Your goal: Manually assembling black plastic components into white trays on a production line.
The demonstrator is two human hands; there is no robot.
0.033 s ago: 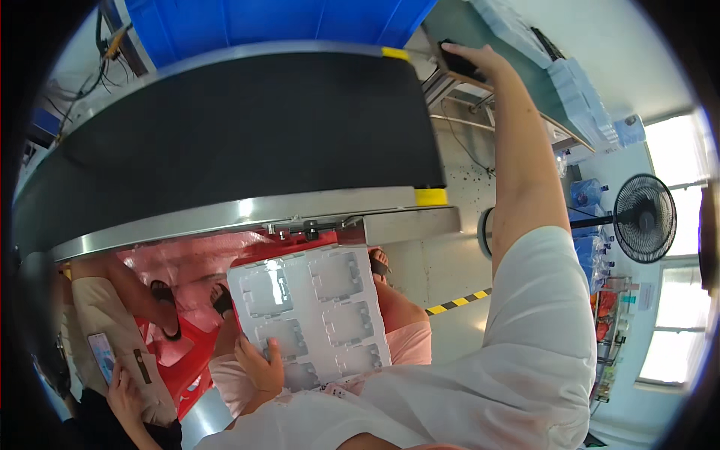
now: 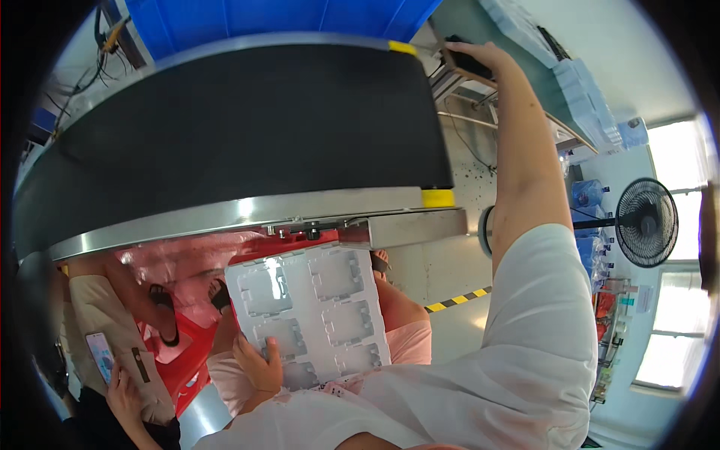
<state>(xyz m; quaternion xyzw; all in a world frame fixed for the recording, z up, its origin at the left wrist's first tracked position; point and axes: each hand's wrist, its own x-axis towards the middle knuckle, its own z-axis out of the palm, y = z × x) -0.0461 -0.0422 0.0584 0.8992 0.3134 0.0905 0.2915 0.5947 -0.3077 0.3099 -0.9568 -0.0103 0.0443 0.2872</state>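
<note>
In the head view, the person's left hand [image 2: 259,367] is partly closed on the near left edge of a white plastic tray [image 2: 306,300], its thumb lying over the top face. The tray rests on the person's lap, just below the conveyor belt [image 2: 247,124], and shows 2 columns of 3 pockets. The right arm stretches past the belt's right end, and the right hand [image 2: 486,58] is at the corner of a green-topped table [image 2: 536,86], fingers reaching over a dark thing [image 2: 470,64]; whether it grips that thing, I cannot tell. A blue bin [image 2: 277,21] stands beyond the belt. At the left, a co-worker's hand [image 2: 126,397] holds a phone [image 2: 100,357], near a red stool [image 2: 180,367]. A black fan [image 2: 646,222] stands at the right, beside blue water bottles [image 2: 589,225].
</note>
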